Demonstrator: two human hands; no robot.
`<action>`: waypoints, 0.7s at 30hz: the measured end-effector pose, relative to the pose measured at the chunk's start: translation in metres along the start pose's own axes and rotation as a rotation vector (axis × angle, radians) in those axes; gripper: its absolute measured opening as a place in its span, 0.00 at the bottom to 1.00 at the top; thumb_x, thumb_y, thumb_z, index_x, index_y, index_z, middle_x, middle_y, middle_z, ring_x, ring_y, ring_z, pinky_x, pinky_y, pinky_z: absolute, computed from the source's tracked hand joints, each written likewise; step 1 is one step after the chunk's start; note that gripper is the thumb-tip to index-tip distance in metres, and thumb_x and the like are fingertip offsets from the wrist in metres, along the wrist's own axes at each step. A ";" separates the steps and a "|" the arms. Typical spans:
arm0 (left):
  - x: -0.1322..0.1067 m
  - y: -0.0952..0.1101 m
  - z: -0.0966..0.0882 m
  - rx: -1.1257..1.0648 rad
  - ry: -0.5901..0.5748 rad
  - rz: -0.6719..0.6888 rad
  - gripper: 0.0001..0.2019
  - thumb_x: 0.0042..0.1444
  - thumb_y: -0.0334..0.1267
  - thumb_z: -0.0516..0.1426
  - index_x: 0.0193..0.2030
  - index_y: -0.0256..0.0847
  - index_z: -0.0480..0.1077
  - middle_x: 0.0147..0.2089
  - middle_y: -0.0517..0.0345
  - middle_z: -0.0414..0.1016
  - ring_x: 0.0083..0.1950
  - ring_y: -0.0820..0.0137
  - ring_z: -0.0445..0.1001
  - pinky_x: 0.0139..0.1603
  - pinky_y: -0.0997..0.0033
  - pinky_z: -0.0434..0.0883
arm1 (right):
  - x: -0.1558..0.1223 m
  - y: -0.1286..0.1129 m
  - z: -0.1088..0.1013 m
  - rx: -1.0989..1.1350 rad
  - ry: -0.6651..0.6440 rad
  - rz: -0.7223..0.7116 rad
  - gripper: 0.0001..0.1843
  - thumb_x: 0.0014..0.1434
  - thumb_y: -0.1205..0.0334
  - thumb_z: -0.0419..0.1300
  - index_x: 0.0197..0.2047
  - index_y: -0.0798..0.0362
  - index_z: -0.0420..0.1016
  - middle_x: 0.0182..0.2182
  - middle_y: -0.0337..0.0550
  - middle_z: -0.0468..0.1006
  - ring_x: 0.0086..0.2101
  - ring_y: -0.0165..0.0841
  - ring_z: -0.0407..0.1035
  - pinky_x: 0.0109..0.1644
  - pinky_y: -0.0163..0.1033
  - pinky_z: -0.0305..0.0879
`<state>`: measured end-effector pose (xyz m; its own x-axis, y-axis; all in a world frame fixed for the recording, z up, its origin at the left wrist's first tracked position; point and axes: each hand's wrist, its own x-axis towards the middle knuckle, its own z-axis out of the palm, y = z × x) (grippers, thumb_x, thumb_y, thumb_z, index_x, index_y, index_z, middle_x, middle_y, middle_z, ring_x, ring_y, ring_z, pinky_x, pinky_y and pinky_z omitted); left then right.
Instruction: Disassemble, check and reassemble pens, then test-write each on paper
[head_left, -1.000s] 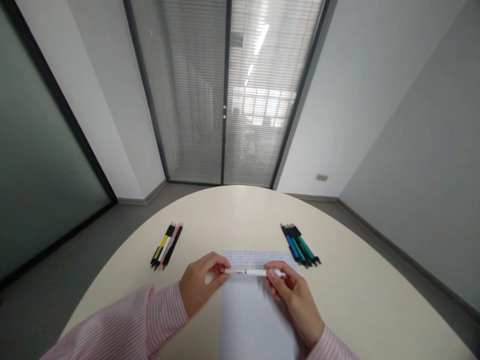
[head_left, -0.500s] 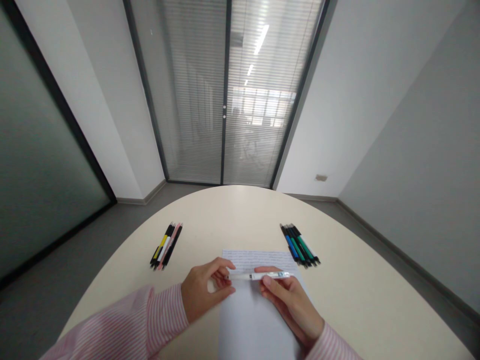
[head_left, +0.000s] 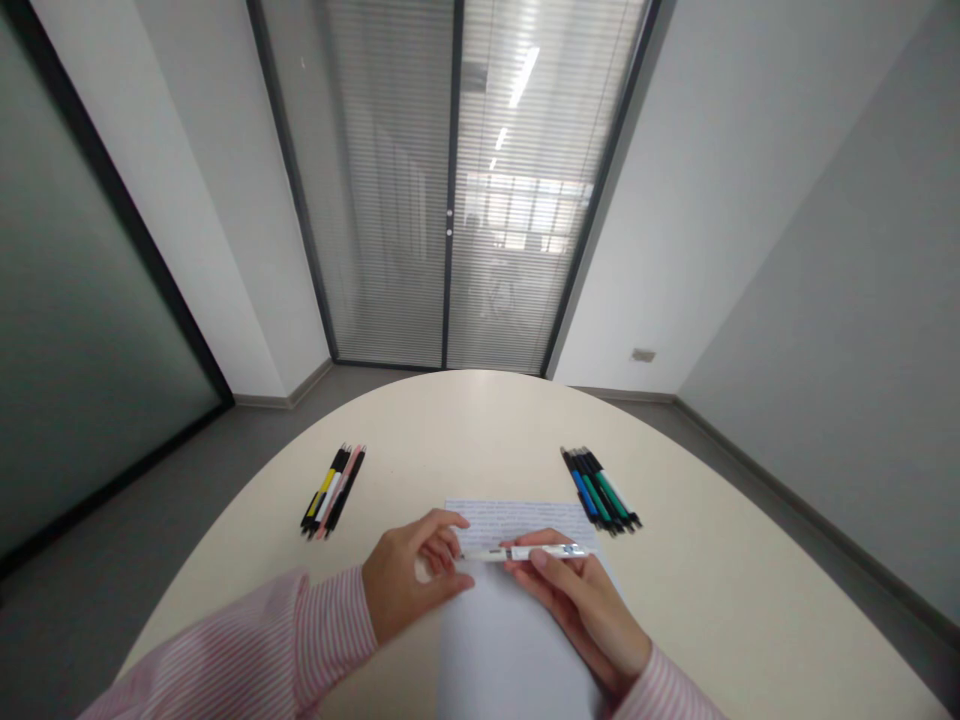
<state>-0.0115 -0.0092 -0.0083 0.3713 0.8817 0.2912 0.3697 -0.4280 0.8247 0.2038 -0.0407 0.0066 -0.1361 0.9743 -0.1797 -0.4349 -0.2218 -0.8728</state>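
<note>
- Tabletop (head_left: 697,600): smooth cream laminate with a big rounded edge, matte looking, and everything here sits on it.
- Left hand (head_left: 409,570): bare, loosely half-curled, not spread wide. Its fingertips (head_left: 450,540) sit right at the near tip of the pen, but I can't tell if they're actually touching it.
- Right hand (head_left: 577,600): bare and closed around the pen, pinching the barrel between the thumb and fingers, with the heel of the hand low over the paper.
- White pen (head_left: 525,552): slim, glossy plastic barrel with a small dark band and a clip-like bit near the far end. It lies almost level across the paper, just above it, in the right hand's grip.
- Sheet of paper (head_left: 510,640): thin white page lying flat, with rows of small blue-grey handwriting along its top part, under both hands.
- Left pen bundle (head_left: 332,490): tight group of slim pens in black, yellow, white and pink, lying side by side on the tabletop, well left of the paper.
- Right pen bundle (head_left: 600,490): matching group in blue, green and black, lying just off the paper's top right corner.
- Sleeves (head_left: 330,625): pink-and-white striped cotton, with neat cuffs at both wrists.
</note>
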 end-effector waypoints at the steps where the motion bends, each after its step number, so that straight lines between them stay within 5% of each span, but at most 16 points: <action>1: 0.000 0.001 0.000 0.004 0.020 0.010 0.13 0.46 0.36 0.63 0.41 0.38 0.72 0.30 0.57 0.77 0.26 0.73 0.75 0.30 0.79 0.72 | 0.000 0.000 0.000 0.004 -0.007 0.003 0.17 0.44 0.54 0.71 0.34 0.57 0.78 0.36 0.49 0.81 0.38 0.35 0.75 0.49 0.40 0.68; 4: 0.001 0.004 -0.002 0.071 0.066 0.027 0.04 0.50 0.36 0.60 0.31 0.37 0.74 0.26 0.57 0.77 0.26 0.72 0.75 0.30 0.79 0.71 | 0.000 -0.001 0.000 0.006 -0.019 0.015 0.16 0.45 0.55 0.71 0.34 0.57 0.78 0.36 0.49 0.81 0.39 0.35 0.74 0.49 0.39 0.67; 14: -0.001 0.000 -0.001 0.013 -0.071 -0.062 0.19 0.62 0.43 0.48 0.26 0.37 0.72 0.18 0.60 0.73 0.19 0.76 0.71 0.23 0.81 0.67 | -0.002 -0.002 0.000 0.004 -0.036 0.020 0.15 0.46 0.56 0.70 0.33 0.57 0.78 0.38 0.51 0.81 0.39 0.35 0.74 0.50 0.40 0.67; 19: 0.001 -0.001 0.000 -0.048 0.000 -0.005 0.12 0.50 0.40 0.60 0.40 0.36 0.73 0.30 0.56 0.77 0.27 0.72 0.75 0.30 0.78 0.72 | -0.001 -0.001 -0.002 0.024 -0.045 0.027 0.15 0.46 0.56 0.70 0.33 0.57 0.78 0.40 0.51 0.81 0.40 0.35 0.73 0.51 0.40 0.65; 21: 0.001 0.001 -0.001 -0.008 0.036 0.040 0.10 0.49 0.37 0.61 0.38 0.36 0.73 0.31 0.55 0.77 0.29 0.71 0.76 0.33 0.77 0.72 | -0.001 0.000 -0.003 0.030 -0.047 0.029 0.15 0.46 0.56 0.70 0.34 0.57 0.78 0.39 0.51 0.81 0.40 0.36 0.73 0.52 0.42 0.65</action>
<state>-0.0115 -0.0081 -0.0071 0.3548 0.8705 0.3410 0.3484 -0.4616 0.8158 0.2065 -0.0411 0.0058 -0.1906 0.9646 -0.1823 -0.4563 -0.2515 -0.8536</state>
